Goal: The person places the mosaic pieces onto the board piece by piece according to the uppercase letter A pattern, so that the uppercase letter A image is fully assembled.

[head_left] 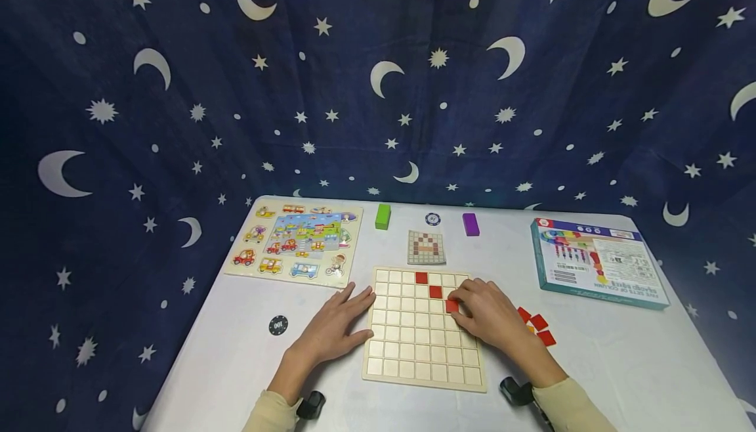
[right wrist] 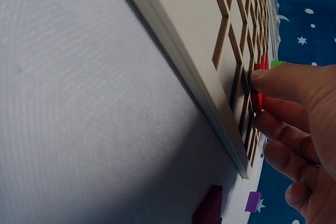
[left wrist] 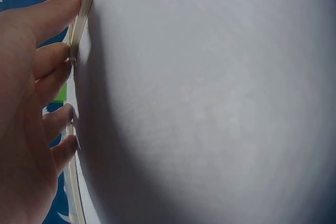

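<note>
Pale wooden square-grid board (head_left: 422, 335) between the hands; left hand (head_left: 331, 329) spread, fingertips touching board edge; right hand (head_left: 485, 310) pinching; beige square brown-patterned card (head_left: 426, 247) ahead of both hands; in the pinch, red square tile (head_left: 451, 306) at a board cell, seating unclear; two more red square tiles (head_left: 436, 292) ahead-left of right fingertips.

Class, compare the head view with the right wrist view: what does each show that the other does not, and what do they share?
Only the head view shows the box, the black chip marked 100 and the pattern on the small card.

Only the right wrist view shows the palm side of the right hand; the head view shows its back.

Both show that hand pinching a red tile, the grid board, the purple block and the starry cloth.
</note>
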Available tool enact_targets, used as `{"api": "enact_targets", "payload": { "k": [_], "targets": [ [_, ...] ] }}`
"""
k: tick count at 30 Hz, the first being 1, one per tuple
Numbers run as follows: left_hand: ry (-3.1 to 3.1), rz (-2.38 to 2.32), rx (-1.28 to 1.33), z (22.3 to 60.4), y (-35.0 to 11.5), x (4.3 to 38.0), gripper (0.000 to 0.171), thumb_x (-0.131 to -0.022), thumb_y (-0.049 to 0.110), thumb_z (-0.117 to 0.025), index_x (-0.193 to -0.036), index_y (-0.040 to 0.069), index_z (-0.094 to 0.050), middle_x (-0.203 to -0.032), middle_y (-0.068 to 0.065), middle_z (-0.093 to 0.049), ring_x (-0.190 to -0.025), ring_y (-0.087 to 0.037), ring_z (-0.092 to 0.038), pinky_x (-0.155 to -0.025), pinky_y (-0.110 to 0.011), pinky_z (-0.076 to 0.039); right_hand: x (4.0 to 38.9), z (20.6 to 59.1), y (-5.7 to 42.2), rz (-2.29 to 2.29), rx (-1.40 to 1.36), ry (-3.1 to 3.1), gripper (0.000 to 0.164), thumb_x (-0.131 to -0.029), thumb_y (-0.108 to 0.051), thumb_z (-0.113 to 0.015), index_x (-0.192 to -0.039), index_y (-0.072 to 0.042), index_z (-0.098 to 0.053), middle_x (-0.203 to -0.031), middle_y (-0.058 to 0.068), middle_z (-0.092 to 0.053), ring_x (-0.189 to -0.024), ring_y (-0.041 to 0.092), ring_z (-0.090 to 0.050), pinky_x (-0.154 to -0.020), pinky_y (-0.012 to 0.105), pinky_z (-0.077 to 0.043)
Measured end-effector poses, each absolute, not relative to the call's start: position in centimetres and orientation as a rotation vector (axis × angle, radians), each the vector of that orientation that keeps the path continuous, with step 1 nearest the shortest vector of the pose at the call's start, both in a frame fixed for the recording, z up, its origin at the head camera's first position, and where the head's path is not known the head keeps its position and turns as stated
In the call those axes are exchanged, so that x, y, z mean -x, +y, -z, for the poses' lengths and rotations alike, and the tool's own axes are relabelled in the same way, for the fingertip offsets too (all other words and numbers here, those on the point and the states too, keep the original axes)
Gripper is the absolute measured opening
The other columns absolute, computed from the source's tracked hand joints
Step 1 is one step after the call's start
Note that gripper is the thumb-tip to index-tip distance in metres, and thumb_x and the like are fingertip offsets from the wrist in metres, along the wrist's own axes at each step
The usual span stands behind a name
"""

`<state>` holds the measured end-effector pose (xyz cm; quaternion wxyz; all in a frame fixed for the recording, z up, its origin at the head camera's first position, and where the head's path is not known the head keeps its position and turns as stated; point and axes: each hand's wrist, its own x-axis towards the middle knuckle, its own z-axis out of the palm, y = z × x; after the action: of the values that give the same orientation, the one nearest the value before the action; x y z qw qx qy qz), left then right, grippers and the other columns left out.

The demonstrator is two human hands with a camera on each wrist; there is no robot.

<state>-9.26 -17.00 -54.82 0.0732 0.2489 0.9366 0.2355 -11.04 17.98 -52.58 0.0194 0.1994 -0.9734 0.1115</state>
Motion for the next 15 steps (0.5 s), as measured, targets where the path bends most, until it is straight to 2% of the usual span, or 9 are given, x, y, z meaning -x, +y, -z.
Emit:
{"api": "enact_targets", "payload": {
  "k": [15],
  "targets": [
    [2.819, -0.709, -0.745, 54.73, -16.95, 9.2, 0.071, -0.099, 0.043, -0.072, -0.161, 0.018, -0.05, -0.171, 0.002, -0.044, -0.164, -0.038, -0.03, -0.133, -0.059, -0.03, 11.04, 52.73, 18.12, -0.337, -0.645, -2.999, 0.036, -0.084, -0.035, -0.09, -0.111, -0.013, -0.082, -0.107, 0.002, -0.076, -0.095, 0.017, -0.062, -0.084, 0.037, -0.054]
  ]
}}
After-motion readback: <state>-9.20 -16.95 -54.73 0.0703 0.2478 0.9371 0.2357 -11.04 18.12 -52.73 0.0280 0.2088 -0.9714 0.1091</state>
